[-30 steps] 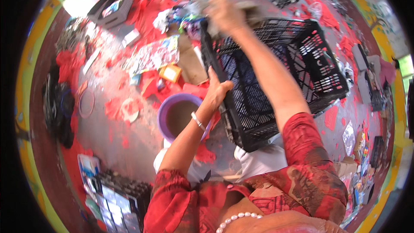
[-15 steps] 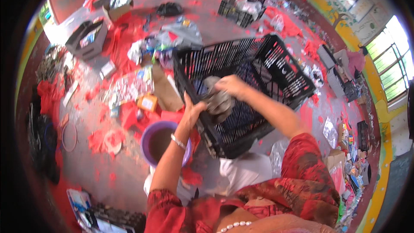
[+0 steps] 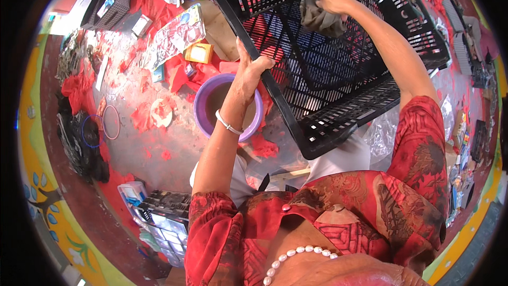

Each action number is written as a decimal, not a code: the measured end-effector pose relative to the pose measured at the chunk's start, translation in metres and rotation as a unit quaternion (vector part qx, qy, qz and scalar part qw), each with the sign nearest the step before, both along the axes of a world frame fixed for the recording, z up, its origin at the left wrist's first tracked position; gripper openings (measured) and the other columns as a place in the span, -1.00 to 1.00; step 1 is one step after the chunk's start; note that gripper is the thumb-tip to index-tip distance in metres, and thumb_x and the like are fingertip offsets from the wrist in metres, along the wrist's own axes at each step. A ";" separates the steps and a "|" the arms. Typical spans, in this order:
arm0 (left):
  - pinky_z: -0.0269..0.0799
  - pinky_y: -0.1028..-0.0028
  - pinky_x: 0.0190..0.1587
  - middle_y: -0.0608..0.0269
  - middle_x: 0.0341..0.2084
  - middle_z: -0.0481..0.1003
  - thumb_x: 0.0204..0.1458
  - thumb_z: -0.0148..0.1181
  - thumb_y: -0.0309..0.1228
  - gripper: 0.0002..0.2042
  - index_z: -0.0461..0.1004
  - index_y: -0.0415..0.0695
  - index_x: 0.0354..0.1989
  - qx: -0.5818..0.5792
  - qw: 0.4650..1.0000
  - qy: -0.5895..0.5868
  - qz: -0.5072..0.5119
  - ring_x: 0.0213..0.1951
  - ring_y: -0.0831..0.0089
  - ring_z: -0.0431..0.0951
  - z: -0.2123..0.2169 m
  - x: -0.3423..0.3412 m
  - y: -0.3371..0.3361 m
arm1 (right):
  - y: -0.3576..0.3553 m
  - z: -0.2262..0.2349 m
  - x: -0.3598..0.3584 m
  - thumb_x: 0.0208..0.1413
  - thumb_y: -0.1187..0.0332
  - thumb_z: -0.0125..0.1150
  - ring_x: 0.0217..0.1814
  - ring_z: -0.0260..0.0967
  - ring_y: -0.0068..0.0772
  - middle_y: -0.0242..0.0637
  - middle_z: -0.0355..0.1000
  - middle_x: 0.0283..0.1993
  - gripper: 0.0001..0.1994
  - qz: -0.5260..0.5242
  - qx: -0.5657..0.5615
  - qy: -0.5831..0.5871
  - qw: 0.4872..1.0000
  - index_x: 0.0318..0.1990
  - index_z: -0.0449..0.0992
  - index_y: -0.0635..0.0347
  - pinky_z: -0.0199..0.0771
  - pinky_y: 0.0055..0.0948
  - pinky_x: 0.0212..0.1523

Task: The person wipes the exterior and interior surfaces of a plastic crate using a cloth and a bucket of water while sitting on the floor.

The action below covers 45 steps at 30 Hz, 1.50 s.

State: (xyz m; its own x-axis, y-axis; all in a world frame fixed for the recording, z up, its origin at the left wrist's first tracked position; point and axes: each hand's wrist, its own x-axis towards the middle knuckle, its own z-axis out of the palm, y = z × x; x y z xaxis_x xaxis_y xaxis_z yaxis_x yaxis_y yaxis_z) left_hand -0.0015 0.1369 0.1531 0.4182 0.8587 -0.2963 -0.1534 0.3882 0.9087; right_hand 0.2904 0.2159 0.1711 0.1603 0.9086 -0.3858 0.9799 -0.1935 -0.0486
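Note:
A large black plastic crate (image 3: pixel 317 132) with slatted sides is tilted in front of me, its open top toward me. My left hand (image 3: pixel 251 71) is closed on its left rim, with the thumb over the edge. Inside the crate, my right hand (image 3: pixel 336 4) grips a crumpled grey-brown cloth (image 3: pixel 321 19) close to the slatted bottom. Below my left forearm stands a purple basin (image 3: pixel 200 107) of murky water, partly hidden by that arm.
Red scraps (image 3: pixel 140 116) litter the floor. Left of the crate lie a flattened cardboard piece (image 3: pixel 219 34), a yellow box (image 3: pixel 199 53) and clear plastic packaging (image 3: pixel 177 37). A dark grey bin (image 3: pixel 114 3) stands far left; black plastic (image 3: pixel 79 148) lies nearer, beside two hoops.
The cloth has gone from the crate's left rim to deeper inside, to the right, with my right hand. My left hand stays on the rim. The view has tilted downward.

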 end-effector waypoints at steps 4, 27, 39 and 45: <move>0.46 0.47 -0.41 0.24 -0.46 0.35 -0.21 0.01 -0.50 -0.67 0.25 -0.20 -0.17 -0.038 0.999 -0.014 -0.003 -0.47 0.46 0.42 -0.013 0.012 0.013 | 0.043 -0.021 0.016 0.07 0.12 -0.05 -0.35 0.47 -0.09 -0.08 0.47 -0.26 -0.62 0.119 0.064 -0.162 0.978 -0.25 0.52 0.27 0.49 -0.11 -0.40; 0.37 0.47 -0.28 0.27 -0.35 0.21 -0.28 0.02 -0.44 -0.41 0.02 -0.12 0.04 -0.126 0.992 -0.007 -0.017 -0.30 0.48 0.30 -0.010 0.038 0.027 | 0.057 -0.158 -0.112 -0.18 0.33 0.07 0.03 0.20 -0.33 -0.41 0.38 -0.21 -0.74 0.304 0.253 0.071 0.915 -0.24 0.44 0.09 0.22 -0.14 -0.16; 0.22 0.58 -0.28 0.33 -0.35 0.16 -0.30 0.03 -0.40 -0.40 0.09 -0.17 0.06 -0.085 0.996 0.003 -0.022 -0.32 0.54 0.19 -0.027 0.027 0.033 | 0.054 -0.157 -0.072 0.06 0.30 -0.13 0.18 0.12 -0.19 -0.38 0.32 0.04 -0.71 0.268 0.250 0.029 0.930 -0.05 0.36 0.02 0.29 0.09 -0.09; 0.14 0.64 -0.27 0.39 -0.33 0.15 -0.29 0.00 -0.48 -0.30 0.01 -0.13 0.18 -0.080 0.997 -0.005 -0.015 -0.36 0.60 0.15 -0.016 0.031 0.037 | 0.041 -0.138 -0.005 0.01 0.35 -0.08 0.02 0.30 -0.06 -0.23 0.36 0.00 -0.71 0.051 0.152 -0.042 0.986 -0.07 0.39 -0.01 0.47 -0.15 -0.21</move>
